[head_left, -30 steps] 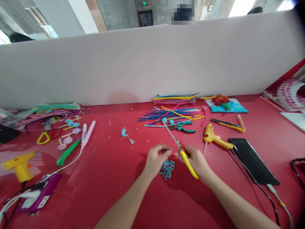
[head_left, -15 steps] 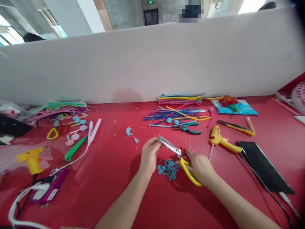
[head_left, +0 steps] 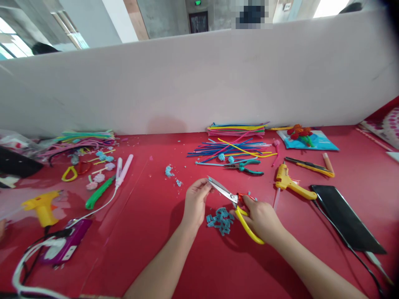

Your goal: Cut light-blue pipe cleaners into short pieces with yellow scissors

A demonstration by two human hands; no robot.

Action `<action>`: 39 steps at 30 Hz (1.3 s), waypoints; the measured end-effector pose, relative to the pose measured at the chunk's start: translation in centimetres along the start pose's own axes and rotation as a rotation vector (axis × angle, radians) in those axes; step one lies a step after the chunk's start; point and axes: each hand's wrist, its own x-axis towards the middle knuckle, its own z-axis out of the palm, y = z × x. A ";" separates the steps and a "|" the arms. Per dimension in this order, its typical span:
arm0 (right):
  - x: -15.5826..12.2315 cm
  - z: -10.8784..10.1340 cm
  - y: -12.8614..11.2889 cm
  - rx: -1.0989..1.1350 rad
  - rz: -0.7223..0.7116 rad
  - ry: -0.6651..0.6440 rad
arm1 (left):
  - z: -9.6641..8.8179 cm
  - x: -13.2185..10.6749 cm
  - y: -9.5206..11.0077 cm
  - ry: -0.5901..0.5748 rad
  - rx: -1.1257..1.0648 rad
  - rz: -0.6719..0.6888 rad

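Note:
My right hand (head_left: 263, 218) grips a pair of scissors (head_left: 229, 195) with one yellow and one red handle. The blade tips reach the fingertips of my left hand (head_left: 195, 201). Those left fingers are pinched together by a small bluish piece (head_left: 210, 179), mostly hidden, at the blades. Below the scissors lies a loose pile of cut blue-grey pieces (head_left: 221, 220). Light-blue fluffy crumbs (head_left: 169, 171) rest on the table left of my left hand.
Pipe cleaners (head_left: 230, 148) and teal-handled pliers (head_left: 243, 166) lie beyond my hands. At right are a yellow glue gun (head_left: 289, 182) and a black tray-like slab (head_left: 346, 216). Another glue gun (head_left: 42, 205) and a purple power strip (head_left: 67, 241) sit left. A white partition (head_left: 187, 83) stands behind.
My hands and the scissors hold nearly the same pose. The view has shifted very slightly. At the far left edge, part of another person's hand shows a little more.

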 end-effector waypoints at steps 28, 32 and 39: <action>0.1 0.3 0.4 0.042 0.051 -0.035 | -0.4 0.1 0.0 -0.023 -0.033 -0.027; 0.2 0.2 0.0 0.180 0.081 -0.062 | -0.1 0.0 0.2 -0.058 -0.019 -0.070; 0.7 -0.8 -0.2 0.634 0.196 -0.013 | 0.1 -0.4 -0.3 -0.188 0.034 -0.221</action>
